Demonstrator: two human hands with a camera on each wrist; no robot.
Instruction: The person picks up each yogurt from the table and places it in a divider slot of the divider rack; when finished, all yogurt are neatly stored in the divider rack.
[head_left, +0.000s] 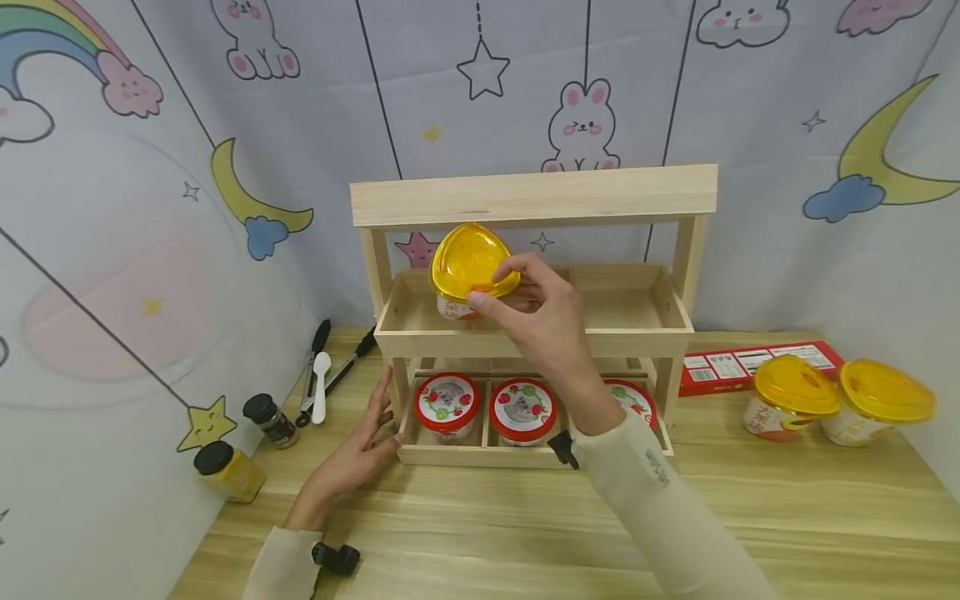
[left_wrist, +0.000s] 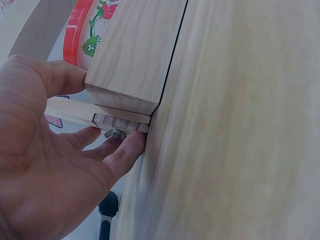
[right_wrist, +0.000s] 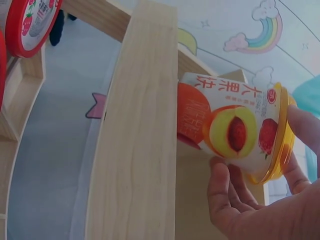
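Observation:
A cup with a yellow lid (head_left: 468,260) is at the left part of the upper tray of a wooden two-tier rack (head_left: 534,343). My right hand (head_left: 543,312) grips it by the lid and side. In the right wrist view the cup (right_wrist: 235,120), printed with a peach, sits tilted partly behind the tray's front board (right_wrist: 140,120), fingers of my right hand (right_wrist: 250,195) round its lid end. My left hand (head_left: 360,454) touches the rack's lower left side; in the left wrist view the left hand (left_wrist: 65,150) has thumb and fingertips on the wooden corner (left_wrist: 130,60).
Red-lidded cups (head_left: 447,403) stand in the lower tier's compartments. To the right are two yellow-lidded cups (head_left: 795,396) and a red box (head_left: 720,373). On the left lie a white spoon (head_left: 320,390) and black-handled tongs (head_left: 348,367), near a dark jar (head_left: 270,421) and a yellow jar (head_left: 231,473).

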